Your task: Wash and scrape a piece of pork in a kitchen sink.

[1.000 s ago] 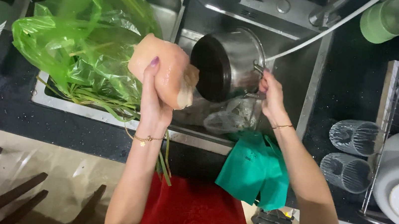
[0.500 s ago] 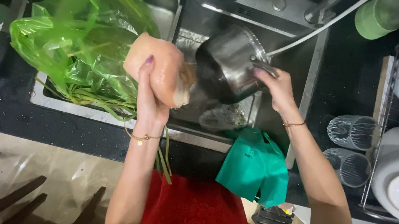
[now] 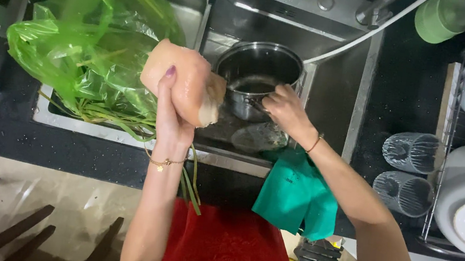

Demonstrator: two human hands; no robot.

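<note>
Head view, looking straight down over a steel sink (image 3: 338, 72) set in a dark speckled counter (image 3: 4, 134)

Left hand (image 3: 174, 106): raised above the divider between the two basins, grip wrapped tight around a pale, wet chunk of raw meat (image 3: 189, 79). I see the thumb lying across its near face, fingers hidden behind it. The meat hangs clear of the sink floor, touching only the hand. A thin chain bracelet (image 3: 164, 162) sits on that wrist

Right hand (image 3: 284, 110): down in the right basin, grip closed on the near rim or handle of a small steel pot (image 3: 259, 72); I cannot tell which part exactly, the fingers cover it. The pot stands upright, mouth open toward the camera, dark inside with what looks like a little water at the bottom

Just below the pot, on the basin floor, lies a clear crumpled plastic bag (image 3: 261, 136)

Left basin: a big green plastic bag (image 3: 90, 44) bulging over the rim, leafy stalks (image 3: 111, 117) spilling from it toward the near edge; some stems hang over the counter front

A green cloth (image 3: 295, 193) is draped over the near counter edge under the right forearm. A white hose (image 3: 360, 37) runs from the pot area up to the top right

Right of the sink: two ribbed glasses (image 3: 411, 151) upside down, then a wire rack (image 3: 447, 143) with white bowls and plates
</note>
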